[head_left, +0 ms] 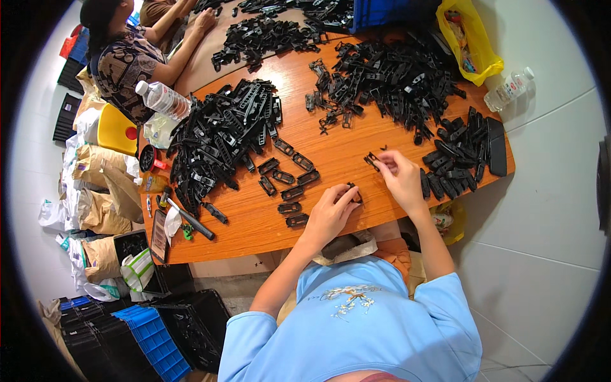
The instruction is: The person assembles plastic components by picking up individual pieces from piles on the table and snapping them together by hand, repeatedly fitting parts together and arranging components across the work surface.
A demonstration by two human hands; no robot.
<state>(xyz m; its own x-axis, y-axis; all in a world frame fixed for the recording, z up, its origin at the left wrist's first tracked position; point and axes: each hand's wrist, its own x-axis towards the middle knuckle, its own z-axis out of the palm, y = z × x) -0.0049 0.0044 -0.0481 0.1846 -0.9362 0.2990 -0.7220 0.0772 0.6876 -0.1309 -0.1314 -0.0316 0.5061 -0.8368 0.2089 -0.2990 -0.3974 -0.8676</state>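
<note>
Wooden tabletop (261,219) spreads under black heaps (219,134); near its edge, from afar, I see the left hand (330,213) grasping a half-hidden part (356,193), the right hand (401,175) pinching a clip (371,161). I judge this fitting; next calls for aligning both.

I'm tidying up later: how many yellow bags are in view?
2: one yellow bag at upper right, beside a heap of black parts; a second bag below the table's right side, partly hidden. Others may be hidden.
</note>
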